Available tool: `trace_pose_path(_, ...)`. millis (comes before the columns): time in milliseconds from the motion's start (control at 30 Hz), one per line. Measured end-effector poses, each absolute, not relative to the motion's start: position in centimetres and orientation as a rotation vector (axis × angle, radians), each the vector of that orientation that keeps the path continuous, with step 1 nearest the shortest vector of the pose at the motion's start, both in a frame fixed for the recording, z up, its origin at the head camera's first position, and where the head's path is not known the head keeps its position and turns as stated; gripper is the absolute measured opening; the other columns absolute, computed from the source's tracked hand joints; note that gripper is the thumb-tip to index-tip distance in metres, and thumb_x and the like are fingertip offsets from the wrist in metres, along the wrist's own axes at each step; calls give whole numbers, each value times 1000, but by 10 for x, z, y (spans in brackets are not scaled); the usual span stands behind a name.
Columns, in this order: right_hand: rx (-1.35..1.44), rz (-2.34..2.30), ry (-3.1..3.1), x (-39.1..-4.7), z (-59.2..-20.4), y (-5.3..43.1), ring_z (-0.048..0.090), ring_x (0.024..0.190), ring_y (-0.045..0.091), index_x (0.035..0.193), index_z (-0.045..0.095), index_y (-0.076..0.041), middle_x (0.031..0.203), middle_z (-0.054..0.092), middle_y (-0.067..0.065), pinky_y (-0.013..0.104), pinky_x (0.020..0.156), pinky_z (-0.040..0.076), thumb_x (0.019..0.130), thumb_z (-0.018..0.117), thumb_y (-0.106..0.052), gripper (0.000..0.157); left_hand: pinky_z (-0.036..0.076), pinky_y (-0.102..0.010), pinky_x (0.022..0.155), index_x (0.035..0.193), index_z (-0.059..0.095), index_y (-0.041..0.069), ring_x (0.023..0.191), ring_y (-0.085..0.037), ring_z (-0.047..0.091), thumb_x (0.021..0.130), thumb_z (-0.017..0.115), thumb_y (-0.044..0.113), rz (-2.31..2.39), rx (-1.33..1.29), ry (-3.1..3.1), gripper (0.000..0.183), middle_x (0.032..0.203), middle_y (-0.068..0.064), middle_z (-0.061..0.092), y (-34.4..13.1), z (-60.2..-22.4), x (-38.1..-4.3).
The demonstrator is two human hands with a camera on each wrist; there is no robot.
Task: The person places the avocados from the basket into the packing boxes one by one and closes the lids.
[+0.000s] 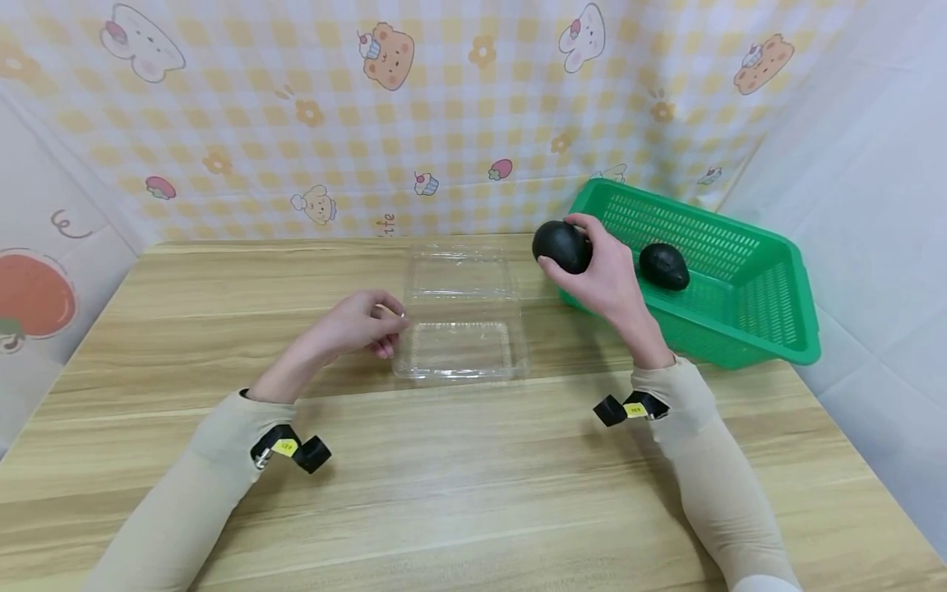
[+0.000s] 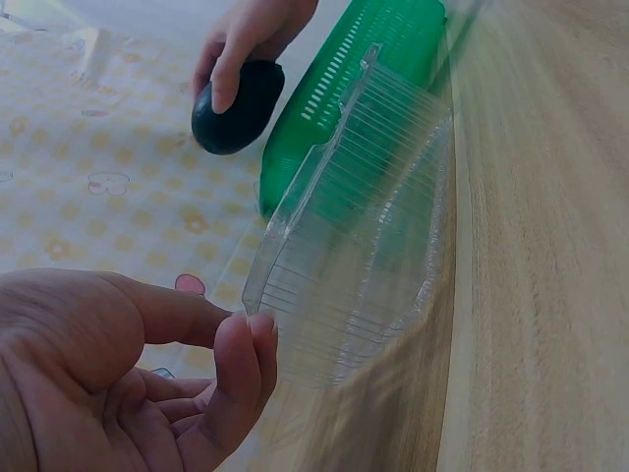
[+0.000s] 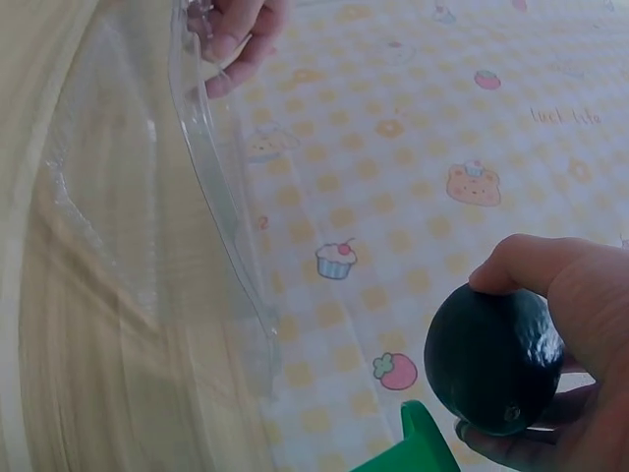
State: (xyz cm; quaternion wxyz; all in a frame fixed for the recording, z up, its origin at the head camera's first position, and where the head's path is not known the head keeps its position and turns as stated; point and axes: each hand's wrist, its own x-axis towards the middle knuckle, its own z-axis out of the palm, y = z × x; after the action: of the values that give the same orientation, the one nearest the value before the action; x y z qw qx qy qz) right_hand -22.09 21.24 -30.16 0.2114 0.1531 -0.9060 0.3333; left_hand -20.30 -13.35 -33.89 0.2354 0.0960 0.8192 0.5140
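My right hand (image 1: pixel 602 275) grips a dark avocado (image 1: pixel 561 247) between thumb and fingers, held up beside the left rim of a green basket (image 1: pixel 769 349). In the right wrist view the same avocado (image 3: pixel 491 359) shows its rounded end. A second avocado (image 1: pixel 664 266) lies inside the basket. My left hand (image 1: pixel 362 323) pinches the left edge of a clear plastic clamshell box (image 1: pixel 462 374), which stands open on the table with its lid laid back. From the left wrist, thumb and fingertips (image 2: pixel 257 339) meet at the box's rim.
The wooden table (image 1: pixel 459 477) reaches back to a yellow checked cloth (image 1: pixel 444 131) with cartoon prints. A pale wall covering (image 1: pixel 873 205) rises on the right, and another one (image 1: pixel 44 205) with a large red print stands on the left.
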Motion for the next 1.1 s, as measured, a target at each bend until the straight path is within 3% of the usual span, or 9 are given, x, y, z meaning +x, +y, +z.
trace_pose_path(567, 593, 933, -2598, -211, -310, 187, 64, 98, 31, 136, 57, -7, 122, 66, 16, 46, 76, 56, 87, 80, -33, 60, 59, -29, 61, 126, 48, -11, 62, -13, 63, 103, 57, 9, 1420, 266, 2238, 32, 81, -12, 65, -134, -342, -204)
trace_pose_path(1100, 711, 966, -2683, -204, -319, 169, 64, 106, 30, 138, 54, -7, 127, 64, 15, 45, 83, 57, 86, 81, -33, 64, 58, -28, 60, 125, 48, -10, 61, -13, 63, 103, 58, 10, 1428, 252, 2228, 32, 81, -12, 65, -135, -344, -206)
